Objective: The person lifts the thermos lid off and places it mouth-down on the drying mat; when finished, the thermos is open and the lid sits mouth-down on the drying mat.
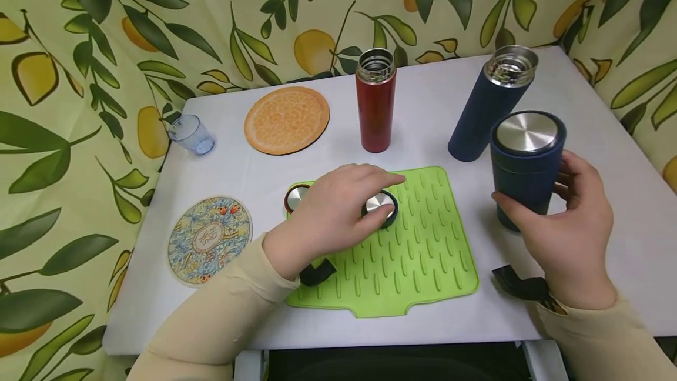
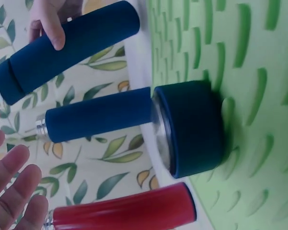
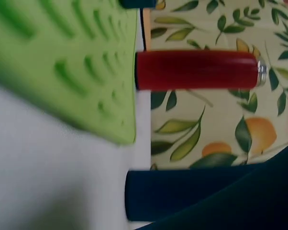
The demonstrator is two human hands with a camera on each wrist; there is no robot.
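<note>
My right hand (image 1: 573, 231) grips a dark blue flask (image 1: 520, 184) with a steel-topped lid, thumb in front and fingers behind. Whether its base touches the table cannot be made out. Over the green ridged mat (image 1: 423, 240) hovers my left hand (image 1: 338, 204), fingers extended and apart from the blue lid (image 2: 194, 129) in the left wrist view. That lid lies on the mat, steel top up. A red-rimmed lid (image 1: 295, 197) shows partly, left of the hand. Behind the mat stands a lidless red flask (image 1: 376, 110); a lidless dark blue flask (image 1: 483, 110) stands behind the held one.
A round orange-patterned mat (image 1: 287, 120) lies at the back left, with a small blue glass (image 1: 193, 135) beside it. The round floral mat (image 1: 203, 240) is near my left forearm. Patterned cloth (image 1: 312, 10) hangs behind the white table (image 1: 233, 172).
</note>
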